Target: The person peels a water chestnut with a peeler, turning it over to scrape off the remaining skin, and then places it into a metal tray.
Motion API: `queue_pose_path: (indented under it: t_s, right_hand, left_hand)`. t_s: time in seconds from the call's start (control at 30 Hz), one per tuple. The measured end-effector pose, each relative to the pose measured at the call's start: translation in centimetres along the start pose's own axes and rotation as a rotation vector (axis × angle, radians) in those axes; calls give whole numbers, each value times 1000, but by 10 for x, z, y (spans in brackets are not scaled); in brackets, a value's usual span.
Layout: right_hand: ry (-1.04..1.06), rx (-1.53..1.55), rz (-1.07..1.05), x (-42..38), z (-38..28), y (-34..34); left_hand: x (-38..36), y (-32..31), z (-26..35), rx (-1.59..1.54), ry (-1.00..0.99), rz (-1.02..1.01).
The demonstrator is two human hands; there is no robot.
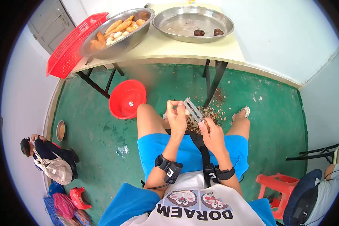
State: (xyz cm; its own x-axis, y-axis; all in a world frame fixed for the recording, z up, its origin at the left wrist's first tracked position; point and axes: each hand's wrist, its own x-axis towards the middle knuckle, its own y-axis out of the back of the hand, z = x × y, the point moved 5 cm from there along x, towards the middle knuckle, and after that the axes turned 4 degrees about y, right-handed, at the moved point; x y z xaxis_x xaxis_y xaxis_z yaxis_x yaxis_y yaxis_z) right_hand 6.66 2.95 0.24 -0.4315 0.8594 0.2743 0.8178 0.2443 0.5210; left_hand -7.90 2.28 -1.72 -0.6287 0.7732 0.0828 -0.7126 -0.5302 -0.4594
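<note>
Above my lap, my left hand [176,116] pinches a small pale peeled piece [187,112], mostly covered by the fingers and a tool. My right hand [211,135] is closed round the handle of a metal peeler [193,110], whose slotted blade reaches up and left to the piece. Below and behind the hands, a heap of brown and pale peelings [216,113] lies on the green floor between my feet.
A table [158,51] ahead bears a steel bowl [137,35] of peeled roots and a round tray [177,37] with two dark pieces. Red basin [127,98] stands front left. One person sits far left, another at right beside a red stool [277,184].
</note>
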Motion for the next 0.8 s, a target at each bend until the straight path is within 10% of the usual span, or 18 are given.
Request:
queue_pose_path:
  t_s: [0.8]
  right_hand:
    - [-75, 144, 9, 5, 1, -6]
  left_hand:
    - [-1, -13, 9, 27, -8, 5]
